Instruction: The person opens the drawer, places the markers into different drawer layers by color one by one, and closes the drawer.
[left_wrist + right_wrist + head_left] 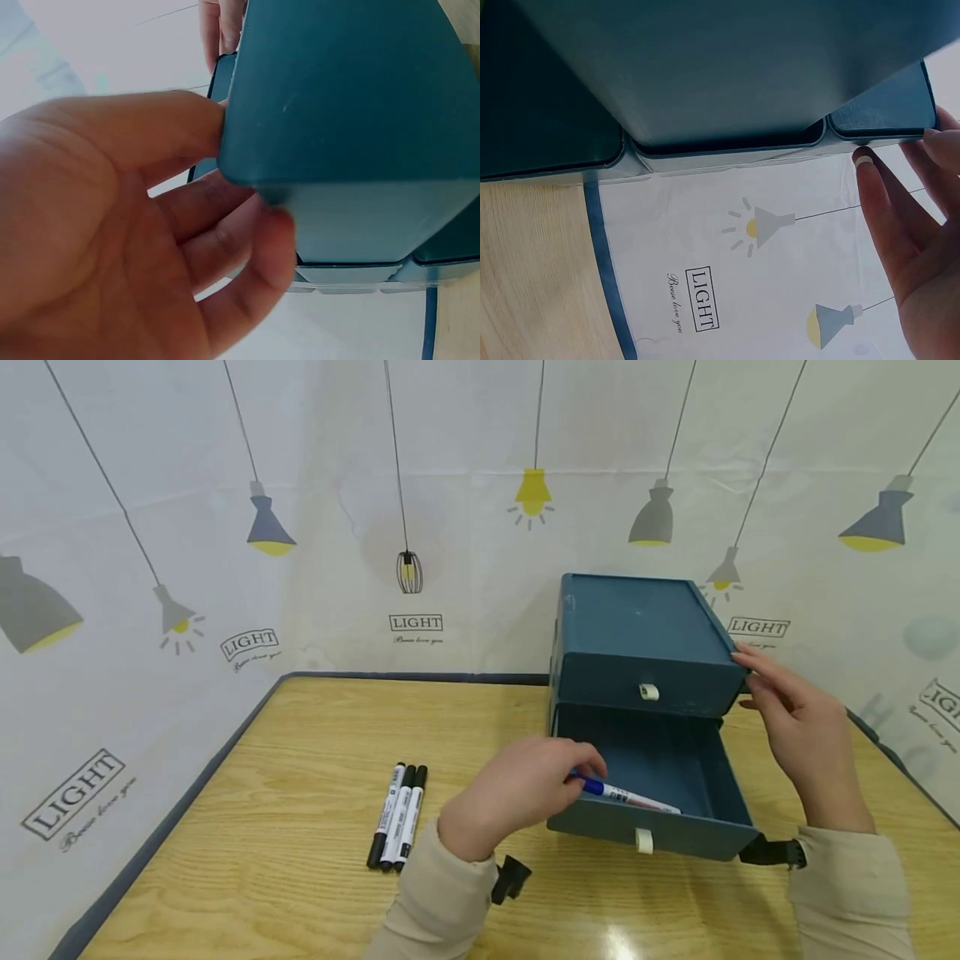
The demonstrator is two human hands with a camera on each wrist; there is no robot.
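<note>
A blue desktop drawer unit [637, 618] stands on the table with its lower drawer [652, 835] pulled out. At that drawer's left front, my left hand [517, 789] pinches the blue-capped end of a white marker [630, 797]. The marker slants inside the drawer, just behind the front wall. In the left wrist view, my left hand [172, 225] curls beside the drawer's corner, which hides the marker. My right hand [806, 727] touches the unit's upper right front corner with fairly straight fingers, also seen in the right wrist view.
Several black-and-white markers [397, 817] lie side by side on the wooden table [262, 860], left of my left forearm. The upper drawer [615, 685] is closed and has a small white pull. Behind the table hangs a white cloth [330, 560] printed with lamps.
</note>
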